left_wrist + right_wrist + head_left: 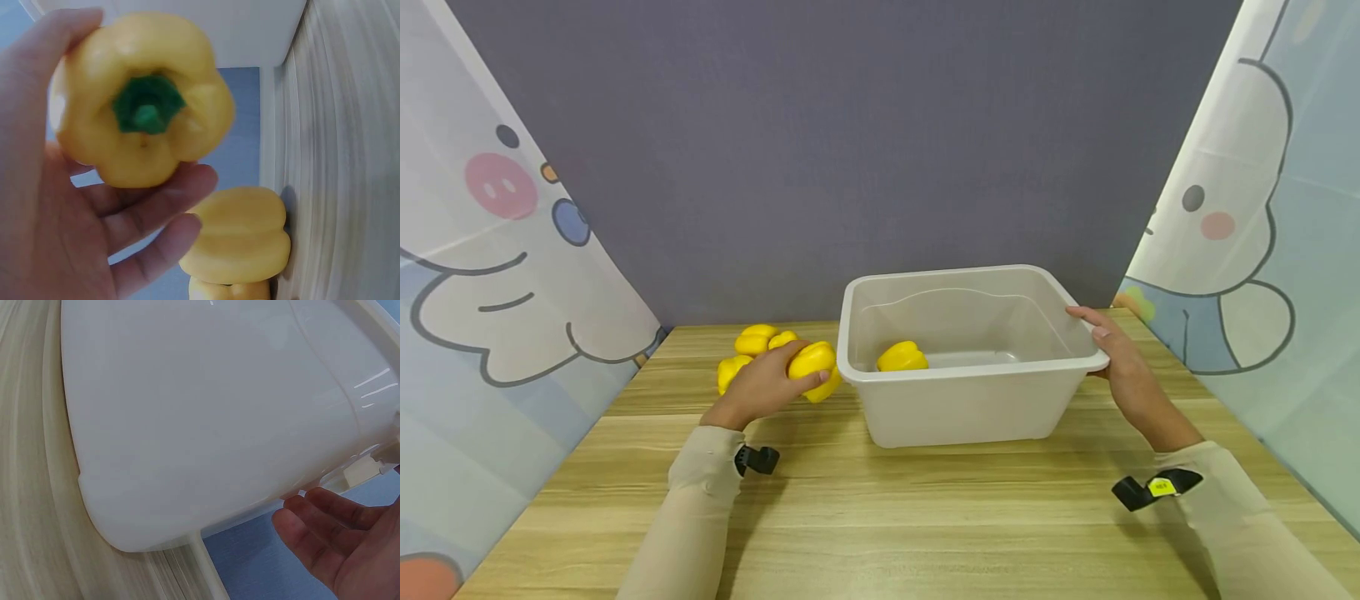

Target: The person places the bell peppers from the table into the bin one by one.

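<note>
My left hand (763,385) holds a yellow bell pepper (812,358) just outside the left wall of a white plastic bin (958,408). In the left wrist view the thumb and fingers curl round this bell pepper (147,100), its green stem facing the camera. Other yellow bell peppers (756,340) lie on the table beside and behind that hand. Inside the bin, one yellow bell pepper (902,357) rests near the left end. At the bin's right rim, my right hand (1123,362) grips the edge, thumb on top; its fingers (309,540) reach under the rim outside.
The bin stands on a wood-grain table (880,517). A dark grey panel (880,150) rises behind the table's back edge. Cartoon-printed cloths (512,250) flank both sides. Each wrist wears a black strap (756,460).
</note>
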The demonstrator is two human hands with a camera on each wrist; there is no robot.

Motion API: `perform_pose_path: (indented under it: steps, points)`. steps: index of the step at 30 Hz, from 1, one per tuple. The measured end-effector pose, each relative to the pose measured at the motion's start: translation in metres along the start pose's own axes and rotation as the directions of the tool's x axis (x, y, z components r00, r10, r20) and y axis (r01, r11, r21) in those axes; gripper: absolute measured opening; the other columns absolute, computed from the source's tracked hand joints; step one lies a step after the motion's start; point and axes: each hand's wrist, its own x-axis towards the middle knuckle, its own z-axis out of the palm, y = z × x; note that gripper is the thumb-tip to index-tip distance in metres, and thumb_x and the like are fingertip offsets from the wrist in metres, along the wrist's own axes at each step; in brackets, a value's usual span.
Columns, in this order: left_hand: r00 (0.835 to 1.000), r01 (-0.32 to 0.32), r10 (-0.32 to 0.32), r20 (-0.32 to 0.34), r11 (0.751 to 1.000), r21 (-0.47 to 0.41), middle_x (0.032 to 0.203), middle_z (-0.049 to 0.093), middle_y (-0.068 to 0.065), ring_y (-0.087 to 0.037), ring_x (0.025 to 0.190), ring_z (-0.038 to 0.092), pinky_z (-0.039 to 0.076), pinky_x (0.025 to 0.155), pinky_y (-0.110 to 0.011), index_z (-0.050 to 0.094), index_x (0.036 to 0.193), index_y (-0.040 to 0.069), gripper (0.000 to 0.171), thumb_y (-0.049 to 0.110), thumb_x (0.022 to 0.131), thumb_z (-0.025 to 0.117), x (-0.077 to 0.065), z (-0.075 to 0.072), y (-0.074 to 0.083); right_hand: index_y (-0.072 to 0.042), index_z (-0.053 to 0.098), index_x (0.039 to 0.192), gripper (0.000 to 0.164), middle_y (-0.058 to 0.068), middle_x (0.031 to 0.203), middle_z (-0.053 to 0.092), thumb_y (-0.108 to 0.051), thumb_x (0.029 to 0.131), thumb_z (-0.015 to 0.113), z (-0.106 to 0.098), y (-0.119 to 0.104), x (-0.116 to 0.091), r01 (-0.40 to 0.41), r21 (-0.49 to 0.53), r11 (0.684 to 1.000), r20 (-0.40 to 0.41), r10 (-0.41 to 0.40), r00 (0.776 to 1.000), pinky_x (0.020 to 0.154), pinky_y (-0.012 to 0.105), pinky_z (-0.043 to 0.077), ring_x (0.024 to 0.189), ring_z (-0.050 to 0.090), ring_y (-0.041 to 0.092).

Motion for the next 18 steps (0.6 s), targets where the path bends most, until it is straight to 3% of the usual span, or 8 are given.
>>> perform_pose_path:
  steps: [18]
  points:
    - [0.988, -0.031, 0.037, -0.15, 0.999, 0.043, 0.115, 0.066, -0.002, -0.02, 0.086, 0.062, 0.05, 0.074, -0.041, 0.055, 0.14, 0.019, 0.07, 0.068, 0.09, 0.057, 0.0003, -0.0027, 0.0013, -0.011, 0.042, 0.151, 0.046, 0.001, 0.124, 0.053, -0.027, 0.112, 0.025, -0.0001, 0.0017, -0.0003, 0.006, 0.015, 1.0, -0.001, -0.006, 1.0, 0.071, 0.023, 0.052, 0.098, 0.057, 0.013]
